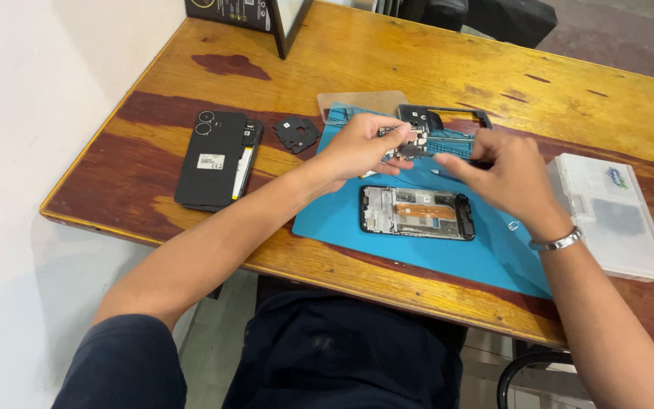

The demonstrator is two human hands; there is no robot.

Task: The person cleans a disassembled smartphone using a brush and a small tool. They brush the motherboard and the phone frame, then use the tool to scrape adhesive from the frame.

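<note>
Above the blue mat (493, 257), left hand (359, 145) and right hand (510, 176) pinch a small circuit board (405, 144), twelve o'clock of the opened phone (416, 213); likely light, stiff, fragile, best held by edges.

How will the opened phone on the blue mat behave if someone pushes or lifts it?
The opened phone lies flat on the blue mat, so it would probably slide rather than roll or tip. The mat looks rubbery, so it may grip a little. Its back is off and inner parts are bare, so it is likely fragile and lighter than a closed phone; lifting it by the edges seems safest.
</note>
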